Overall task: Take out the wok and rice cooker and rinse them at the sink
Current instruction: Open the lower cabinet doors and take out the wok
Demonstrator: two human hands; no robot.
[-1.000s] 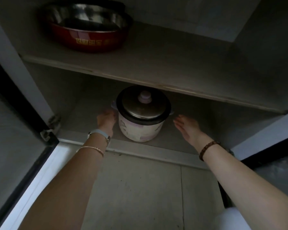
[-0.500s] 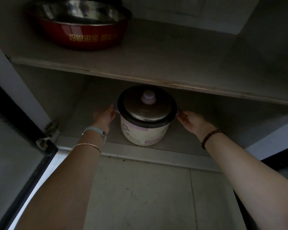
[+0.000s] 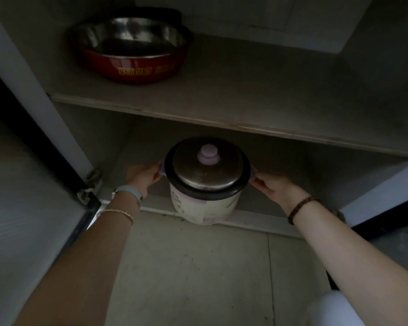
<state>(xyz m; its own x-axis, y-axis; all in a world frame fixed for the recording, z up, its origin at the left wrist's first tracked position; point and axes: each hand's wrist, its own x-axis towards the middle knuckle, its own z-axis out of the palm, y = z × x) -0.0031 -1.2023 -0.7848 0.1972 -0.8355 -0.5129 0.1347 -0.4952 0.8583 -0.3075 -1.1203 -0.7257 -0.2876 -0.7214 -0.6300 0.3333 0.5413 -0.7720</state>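
Note:
The rice cooker (image 3: 204, 205) is a cream pot with a faded flower print, a metal lid and a lilac knob. It hangs at the front edge of the cabinet's lower shelf, its base over the sill. My left hand (image 3: 143, 176) grips its left side handle. My right hand (image 3: 272, 188) grips the right side handle. A red wok (image 3: 132, 67) with a shiny steel inside sits on the upper shelf, back left.
The upper shelf board (image 3: 245, 123) runs just above the cooker's lid. The open cabinet door (image 3: 21, 208) stands at the left with its hinge (image 3: 90, 184) near my left wrist. Tiled floor (image 3: 193, 274) lies below the sill.
Both hands closed in on the cooker's side handles and took hold. The cooker has come forward and up, from standing on the lower shelf to overhanging the sill.

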